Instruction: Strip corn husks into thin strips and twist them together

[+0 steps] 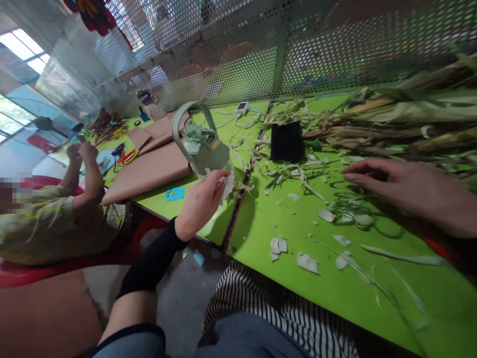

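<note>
Between the left hand [201,199] and the right hand [406,189], a low path crosses the bright green tabletop [257,223], with only flat, pale husk scraps [307,262] lying along it. Just beyond the left hand, the tall, pale green bottle with a looped handle [208,151] blocks a straight reach backward. To its left, thick brown paper rolls [156,171] fill the surface. A littered lane runs between the bottle and the flat, black square [287,142]. Behind the right hand, a heaped bundle of long, dry husks [391,124] bars the way; the grey perforated metal panel [246,64] closes the back.
</note>
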`<state>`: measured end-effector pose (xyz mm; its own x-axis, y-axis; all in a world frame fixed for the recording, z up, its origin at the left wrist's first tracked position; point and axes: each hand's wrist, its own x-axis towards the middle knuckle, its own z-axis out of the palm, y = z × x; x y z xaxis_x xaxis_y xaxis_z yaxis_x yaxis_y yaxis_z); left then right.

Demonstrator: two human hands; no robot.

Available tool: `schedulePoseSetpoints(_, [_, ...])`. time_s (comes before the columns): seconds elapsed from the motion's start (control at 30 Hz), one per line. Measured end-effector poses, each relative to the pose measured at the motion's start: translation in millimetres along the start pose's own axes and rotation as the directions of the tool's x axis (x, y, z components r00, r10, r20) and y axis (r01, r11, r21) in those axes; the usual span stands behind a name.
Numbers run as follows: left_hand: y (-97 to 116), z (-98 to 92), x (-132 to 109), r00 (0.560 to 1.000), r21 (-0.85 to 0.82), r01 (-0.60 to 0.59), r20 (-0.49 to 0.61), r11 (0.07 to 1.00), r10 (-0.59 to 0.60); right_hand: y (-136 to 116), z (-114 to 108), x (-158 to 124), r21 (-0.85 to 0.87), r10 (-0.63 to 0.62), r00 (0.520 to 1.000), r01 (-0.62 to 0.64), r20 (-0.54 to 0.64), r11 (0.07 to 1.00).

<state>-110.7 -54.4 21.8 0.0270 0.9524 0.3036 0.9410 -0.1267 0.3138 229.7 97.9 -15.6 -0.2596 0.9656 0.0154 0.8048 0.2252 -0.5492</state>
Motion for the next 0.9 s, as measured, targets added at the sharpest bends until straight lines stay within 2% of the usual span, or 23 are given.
schedulePoseSetpoints(0.13, [-0.1, -5.0, 1.3, 0.997, -0.02, 0.024, -0.075, 1.0, -0.025, 1.5, -4.6, -3.2, -0.025, 0.088, 0.996, -0.088, -0.004, 0.996])
schedulePoseSetpoints(0.27, [7.2, -2.2, 6.5, 0.997, -0.008, -0.031, -0.068, 0.999, 0.03, 1.5, -10.5, -10.7, 0.033, 0.071, 0.997, -0.07, -0.015, 0.997])
schedulePoseSetpoints(0.33, [12.6, 2.1, 10.9, 0.998, 0.026, -0.065, 0.002, 0.998, 0.065, 4.3, -12.7, -11.8, 0.039, 0.061, 0.998, -0.06, -0.026, 0.997])
schedulePoseSetpoints(0.4, [20.4, 7.8, 16.7, 0.986, 0.069, -0.127, 0.119, 0.989, 0.118, 10.2, -15.0, -8.7, -0.001, 0.056, 0.996, -0.056, -0.076, 0.998])
schedulePoseSetpoints(0.47, [31.7, 15.0, 23.8, 0.955, 0.086, -0.214, 0.226, 0.973, 0.191, 19.1, -17.8, -1.4, -0.133, 0.038, 0.982, -0.063, -0.183, 0.989])
schedulePoseSetpoints(0.5, [38.9, 19.1, 28.0, 0.936, 0.081, -0.259, 0.265, 0.963, 0.23, 24.3, -19.4, 3.0, -0.219, -0.011, 0.975, -0.039, -0.223, 0.975])
schedulePoseSetpoints(0.57, [55.8, 29.2, 38.5, 0.902, 0.062, -0.327, 0.317, 0.943, 0.292, 34.6, -22.3, 11.5, -0.348, -0.081, 0.971, -0.003, -0.226, 0.937])
schedulePoseSetpoints(0.7, [90.2, 58.5, 72.6, 0.851, 0.061, -0.411, 0.383, 0.91, 0.359, 44.6, -25.6, 19.0, -0.393, -0.05, 0.989, -0.008, -0.137, 0.919])
schedulePoseSetpoints(0.73, [96.2, 67.1, 84.0, 0.854, 0.079, -0.42, 0.37, 0.904, 0.364, 44.3, -26.1, 18.6, -0.394, -0.047, 0.992, -0.004, -0.12, 0.919])
schedulePoseSetpoints(0.77, [100.5, 75.8, 96.0, 0.878, 0.105, -0.397, 0.334, 0.912, 0.344, 43.3, -26.6, 17.6, -0.4, -0.048, 0.994, 0.004, -0.099, 0.917])
schedulePoseSetpoints(0.83, [103.9, 91.8, 119.8, 0.944, 0.152, -0.26, 0.247, 0.954, 0.218, 40.5, -27.7, 14.7, -0.412, -0.033, 0.997, 0.002, -0.069, 0.911])
schedulePoseSetpoints(0.9, [101.8, 104.6, 139.9, 0.977, 0.161, -0.088, 0.207, 0.983, 0.053, 38.7, -29.1, 12.0, -0.417, -0.002, 0.997, -0.033, -0.083, 0.908])
